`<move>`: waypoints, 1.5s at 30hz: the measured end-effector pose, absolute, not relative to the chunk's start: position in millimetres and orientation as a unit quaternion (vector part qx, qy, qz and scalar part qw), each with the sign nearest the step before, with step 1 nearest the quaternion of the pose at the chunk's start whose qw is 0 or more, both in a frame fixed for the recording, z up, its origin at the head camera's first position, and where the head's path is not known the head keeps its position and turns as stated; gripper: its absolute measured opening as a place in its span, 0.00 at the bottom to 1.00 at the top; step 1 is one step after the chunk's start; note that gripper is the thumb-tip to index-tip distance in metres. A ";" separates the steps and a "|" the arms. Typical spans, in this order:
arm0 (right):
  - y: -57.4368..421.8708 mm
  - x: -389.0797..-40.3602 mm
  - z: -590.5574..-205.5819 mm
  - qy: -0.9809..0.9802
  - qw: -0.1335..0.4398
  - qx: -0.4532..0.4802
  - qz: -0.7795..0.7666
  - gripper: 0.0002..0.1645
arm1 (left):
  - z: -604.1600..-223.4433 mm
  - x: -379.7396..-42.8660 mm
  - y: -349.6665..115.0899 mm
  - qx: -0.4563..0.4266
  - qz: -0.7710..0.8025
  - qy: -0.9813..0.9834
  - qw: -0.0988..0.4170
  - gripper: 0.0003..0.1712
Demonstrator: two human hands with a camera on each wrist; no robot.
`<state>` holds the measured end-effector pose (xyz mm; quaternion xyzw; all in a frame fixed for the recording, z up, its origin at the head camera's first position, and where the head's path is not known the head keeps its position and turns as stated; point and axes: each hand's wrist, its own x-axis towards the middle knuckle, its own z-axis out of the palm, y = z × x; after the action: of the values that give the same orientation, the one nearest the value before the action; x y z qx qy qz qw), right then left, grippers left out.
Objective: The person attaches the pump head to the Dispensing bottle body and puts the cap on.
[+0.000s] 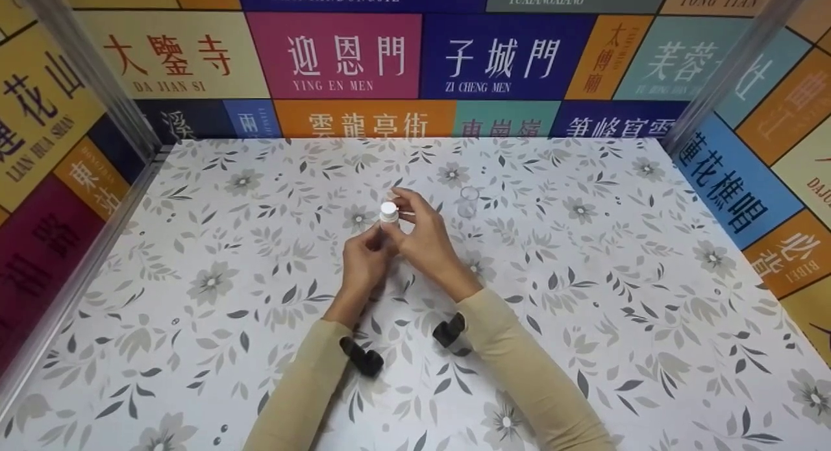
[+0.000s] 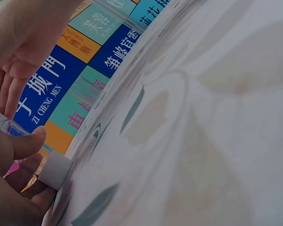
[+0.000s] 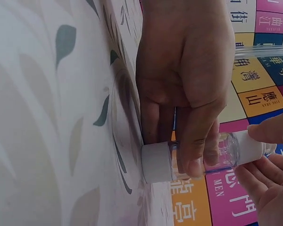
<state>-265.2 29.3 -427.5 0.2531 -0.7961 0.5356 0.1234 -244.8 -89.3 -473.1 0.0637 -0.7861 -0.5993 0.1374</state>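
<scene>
A small clear bottle [image 3: 224,150] stands nearly upright, with a white base [image 3: 156,162] close to the tabletop and a white top [image 1: 389,207]. The left hand [image 1: 367,259] grips its clear body low down, thumb on one side and fingers on the other. At the upper end, the right hand [image 1: 428,233] holds the white top between thumb and fingers, its index finger reaching past the far side. Right of the hands, a small clear cup-like piece [image 1: 469,202] sits on the table, untouched.
A white cloth with grey flowers and leaves covers the table [image 1: 260,347]. Colourful panels [image 1: 334,55] with large characters stand behind it and along both sides. Each sleeve has a black wrist camera [image 1: 448,329] near the cuff.
</scene>
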 end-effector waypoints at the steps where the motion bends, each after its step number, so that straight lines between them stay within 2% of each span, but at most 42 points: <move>1: 29.2 -264.8 -426.8 -0.794 0.120 0.253 0.539 0.34 | -473.4 -245.0 -89.5 0.065 -0.601 -0.785 0.137 0.27; 11: 28.5 -263.0 -424.4 -0.797 0.116 0.243 0.540 0.30 | -473.2 -244.7 -89.7 0.065 -0.600 -0.786 0.131 0.28; 18: 28.8 -261.8 -426.7 -0.795 0.113 0.234 0.549 0.33 | -475.0 -242.9 -90.5 0.062 -0.594 -0.792 0.131 0.27; 24: 27.6 -261.8 -424.8 -0.795 0.112 0.236 0.547 0.29 | -474.4 -244.2 -90.3 0.066 -0.599 -0.787 0.135 0.29; 33: 26.7 -263.5 -427.0 -0.789 0.141 0.249 0.544 0.24 | -473.8 -244.0 -89.6 0.063 -0.598 -0.787 0.141 0.28; 45: 29.0 -262.2 -425.7 -0.786 0.126 0.239 0.556 0.22 | -473.7 -243.5 -89.2 0.054 -0.604 -0.782 0.145 0.26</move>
<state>-262.2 29.0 -425.7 0.2392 -0.7858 0.5564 0.1256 -243.5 -89.2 -473.7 0.0536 -0.7816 -0.6044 0.1446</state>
